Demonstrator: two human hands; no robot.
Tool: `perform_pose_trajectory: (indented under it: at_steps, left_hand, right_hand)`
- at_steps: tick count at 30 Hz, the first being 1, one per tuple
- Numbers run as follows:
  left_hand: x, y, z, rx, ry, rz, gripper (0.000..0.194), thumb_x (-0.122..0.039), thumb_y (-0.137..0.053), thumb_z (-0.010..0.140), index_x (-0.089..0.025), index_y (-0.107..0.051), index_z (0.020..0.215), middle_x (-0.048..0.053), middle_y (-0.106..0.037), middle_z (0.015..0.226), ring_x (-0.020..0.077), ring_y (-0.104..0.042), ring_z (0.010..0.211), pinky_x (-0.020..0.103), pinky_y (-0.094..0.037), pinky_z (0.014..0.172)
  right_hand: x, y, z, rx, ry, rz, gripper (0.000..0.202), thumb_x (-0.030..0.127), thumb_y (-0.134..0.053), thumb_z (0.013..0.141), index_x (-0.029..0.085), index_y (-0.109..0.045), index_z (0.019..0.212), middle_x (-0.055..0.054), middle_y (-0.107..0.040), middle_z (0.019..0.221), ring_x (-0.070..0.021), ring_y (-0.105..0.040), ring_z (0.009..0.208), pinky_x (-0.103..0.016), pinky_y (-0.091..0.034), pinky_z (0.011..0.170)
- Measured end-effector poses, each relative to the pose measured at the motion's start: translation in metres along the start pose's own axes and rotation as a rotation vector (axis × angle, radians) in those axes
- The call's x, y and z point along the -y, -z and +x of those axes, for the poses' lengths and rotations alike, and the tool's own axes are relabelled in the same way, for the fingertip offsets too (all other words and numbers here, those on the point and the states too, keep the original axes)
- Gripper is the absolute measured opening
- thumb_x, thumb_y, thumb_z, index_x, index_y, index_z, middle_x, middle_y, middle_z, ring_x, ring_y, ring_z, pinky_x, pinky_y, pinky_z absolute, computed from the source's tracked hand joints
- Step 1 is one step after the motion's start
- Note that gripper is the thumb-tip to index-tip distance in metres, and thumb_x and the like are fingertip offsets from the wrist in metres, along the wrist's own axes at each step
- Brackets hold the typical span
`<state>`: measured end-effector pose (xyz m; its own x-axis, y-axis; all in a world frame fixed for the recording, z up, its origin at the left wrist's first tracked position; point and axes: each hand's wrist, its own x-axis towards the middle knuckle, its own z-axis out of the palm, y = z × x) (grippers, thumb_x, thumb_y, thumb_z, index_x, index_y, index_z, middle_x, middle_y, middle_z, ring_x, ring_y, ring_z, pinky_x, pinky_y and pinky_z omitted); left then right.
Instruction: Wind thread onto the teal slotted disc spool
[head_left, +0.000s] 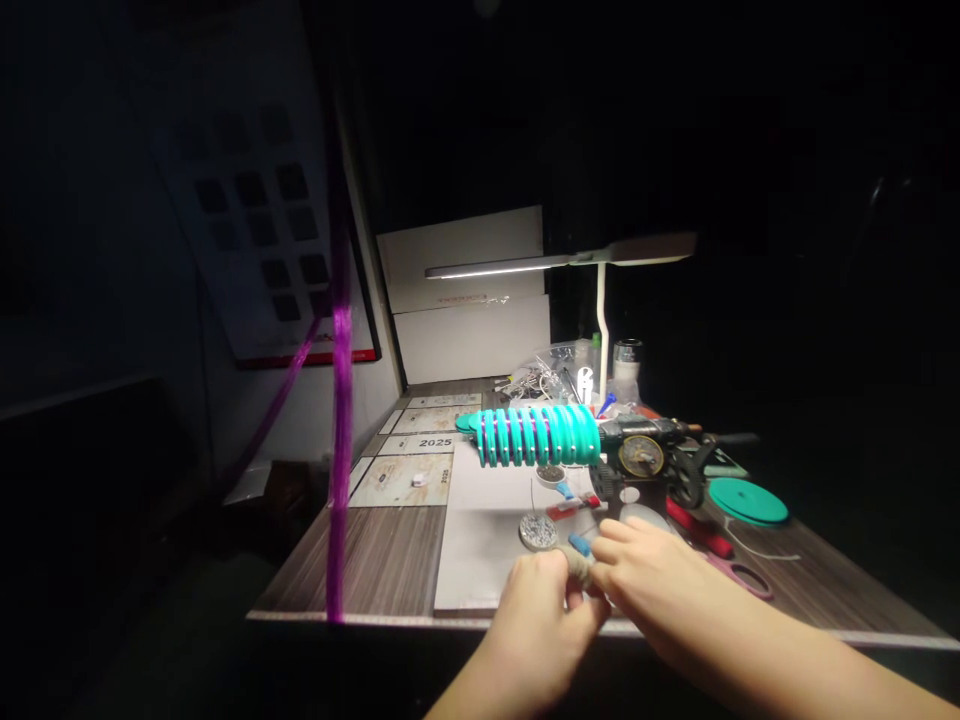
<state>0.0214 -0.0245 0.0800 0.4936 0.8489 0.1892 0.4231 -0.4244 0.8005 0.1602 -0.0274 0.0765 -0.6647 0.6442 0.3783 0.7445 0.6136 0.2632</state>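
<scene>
1. Head view: left hand (534, 610) and right hand (643, 572) meeting at the near desk edge, fingers pinched together on a small greyish roll (580, 567) with a blue tip.
2. Just beyond: round speckled disc (538, 532) on a pale mat (480, 540).
3. Farther back: ribbed teal spool stack (536, 435) on a dark metal winder (651, 462); smooth teal disc (748, 500) to the right.

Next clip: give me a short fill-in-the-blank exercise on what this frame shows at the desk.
1. The row of discs mounted on the black hand-crank machine is ____ in colour.
2. The left hand and right hand meet around a small greyish ____.
3. The strand hanging at the desk's left edge is ____.
4. One loose teal disc lies to the ____ of the machine.

Missing words: teal; roll; purple; right
</scene>
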Motion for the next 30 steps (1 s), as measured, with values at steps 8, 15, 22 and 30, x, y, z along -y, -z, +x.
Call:
perform_pose_trajectory:
  at_steps: [8, 15, 22, 30]
  left_hand:
    - [-0.002, -0.020, 0.032, -0.243, 0.036, -0.574, 0.009, -0.020, -0.055, 0.064, -0.013, -0.053, 0.059, 0.000, -0.050, 0.056, 0.0114, -0.043, 0.056, 0.024, -0.034, 0.056]
    - [-0.008, -0.052, 0.089, -0.585, 0.014, -0.890, 0.016, -0.028, -0.054, 0.069, -0.012, -0.051, 0.066, -0.004, -0.043, 0.053, 0.0075, -0.038, 0.049, 0.022, -0.034, 0.050]
    - [-0.008, -0.059, 0.098, -0.729, 0.023, -0.844, 0.015, -0.026, -0.053, 0.069, -0.012, -0.052, 0.069, -0.002, -0.047, 0.057, 0.0084, -0.043, 0.053, 0.023, -0.039, 0.056]
    - [-0.008, -0.060, 0.102, -0.833, 0.020, -0.678, 0.011, -0.023, -0.053, 0.068, -0.013, -0.052, 0.063, 0.001, -0.055, 0.059, 0.0111, -0.048, 0.056, 0.024, -0.039, 0.057]
  right_hand:
    - [-0.061, 0.036, 0.014, -0.097, -0.246, 0.386, 0.014, 0.022, -0.046, 0.077, 0.019, -0.056, 0.068, 0.000, -0.055, 0.069, -0.0126, -0.047, 0.066, -0.025, -0.033, 0.061]
    - [-0.103, 0.032, 0.046, -0.164, -0.380, 0.704, 0.023, 0.032, -0.032, 0.083, 0.016, -0.048, 0.077, -0.002, -0.049, 0.078, -0.0126, -0.044, 0.073, -0.027, -0.036, 0.068]
    - [-0.106, 0.021, 0.047, -0.154, -0.377, 0.833, 0.020, 0.031, -0.034, 0.081, 0.015, -0.045, 0.076, -0.001, -0.046, 0.077, -0.0115, -0.041, 0.073, -0.026, -0.035, 0.069]
    - [-0.113, 0.015, 0.040, -0.111, -0.284, 0.962, 0.016, 0.030, -0.041, 0.078, 0.016, -0.044, 0.086, 0.001, -0.041, 0.080, -0.0097, -0.041, 0.075, -0.021, -0.037, 0.068]
